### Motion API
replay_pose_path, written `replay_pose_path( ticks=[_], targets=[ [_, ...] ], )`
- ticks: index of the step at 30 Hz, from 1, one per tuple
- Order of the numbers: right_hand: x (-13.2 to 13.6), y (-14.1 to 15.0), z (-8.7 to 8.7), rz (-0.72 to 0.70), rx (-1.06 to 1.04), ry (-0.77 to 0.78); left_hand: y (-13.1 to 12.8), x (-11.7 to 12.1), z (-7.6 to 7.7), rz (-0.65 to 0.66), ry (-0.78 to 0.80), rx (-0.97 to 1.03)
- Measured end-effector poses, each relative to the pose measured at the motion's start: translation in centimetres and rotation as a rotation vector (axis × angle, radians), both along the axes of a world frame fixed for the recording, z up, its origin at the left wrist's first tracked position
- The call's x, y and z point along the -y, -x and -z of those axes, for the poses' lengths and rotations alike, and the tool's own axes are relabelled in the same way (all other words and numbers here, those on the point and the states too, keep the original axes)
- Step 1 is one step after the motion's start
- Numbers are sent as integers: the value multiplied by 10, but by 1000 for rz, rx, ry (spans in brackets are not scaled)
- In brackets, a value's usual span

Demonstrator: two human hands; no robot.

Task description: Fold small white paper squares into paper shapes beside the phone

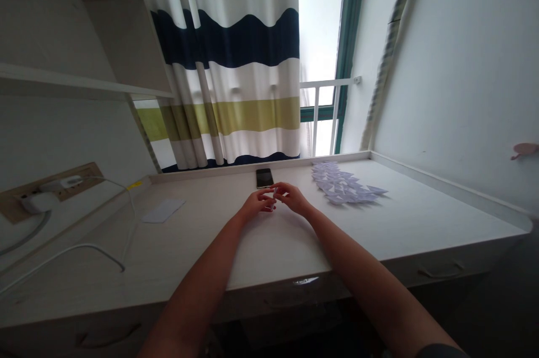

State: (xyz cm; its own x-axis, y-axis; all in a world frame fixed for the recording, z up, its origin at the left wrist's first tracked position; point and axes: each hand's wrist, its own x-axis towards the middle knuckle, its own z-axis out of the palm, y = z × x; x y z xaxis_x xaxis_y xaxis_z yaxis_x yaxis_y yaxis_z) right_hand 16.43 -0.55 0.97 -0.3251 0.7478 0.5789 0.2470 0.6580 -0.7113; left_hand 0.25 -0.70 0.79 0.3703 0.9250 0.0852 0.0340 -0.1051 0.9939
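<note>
Near the back middle of the white desk, my left hand (pixel 254 205) and my right hand (pixel 291 198) meet with their fingertips close together. Between them is a small piece of white paper (pixel 274 195), seen nearly edge-on and partly hidden by the fingers. Both hands have their fingers closed on it. Just behind the hands lies a dark phone (pixel 264 178). To the right, many folded white paper pieces (pixel 343 184) lie in overlapping rows. Off to the left, flat white paper (pixel 164 211) rests on the desk.
The desk (pixel 278 251) has a raised rim at the back and right. A white cable (pixel 133 217) runs over its left side from a wall socket strip (pixel 50 189). Shelves (pixel 76 80) overhang the left. A striped curtain (pixel 231 83) and a window stand behind.
</note>
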Motion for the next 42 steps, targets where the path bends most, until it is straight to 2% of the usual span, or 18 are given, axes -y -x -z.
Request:
replay_pose_path(
  ticks=[6, 18, 23, 27, 31, 42],
  targets=[
    [-4, 0, 4, 31, 13, -52, -1, 0, 0, 2, 16, 19],
    [-4, 1, 5, 22, 37, -61, -1, -1, 2, -18, -3, 20],
    [-2, 3, 6, 172, 99, -86, -3, -3, 4, -57, -21, 0],
    [-2, 8, 11, 304, 149, 35, -6, -5, 7, -123, -55, -52],
    [-2, 12, 13, 355, 158, 133, -8, -6, 9, -146, -83, -66],
    [3, 14, 6, 500, 154, 117, -13, 0, 6, -98, -160, -59]
  ],
)
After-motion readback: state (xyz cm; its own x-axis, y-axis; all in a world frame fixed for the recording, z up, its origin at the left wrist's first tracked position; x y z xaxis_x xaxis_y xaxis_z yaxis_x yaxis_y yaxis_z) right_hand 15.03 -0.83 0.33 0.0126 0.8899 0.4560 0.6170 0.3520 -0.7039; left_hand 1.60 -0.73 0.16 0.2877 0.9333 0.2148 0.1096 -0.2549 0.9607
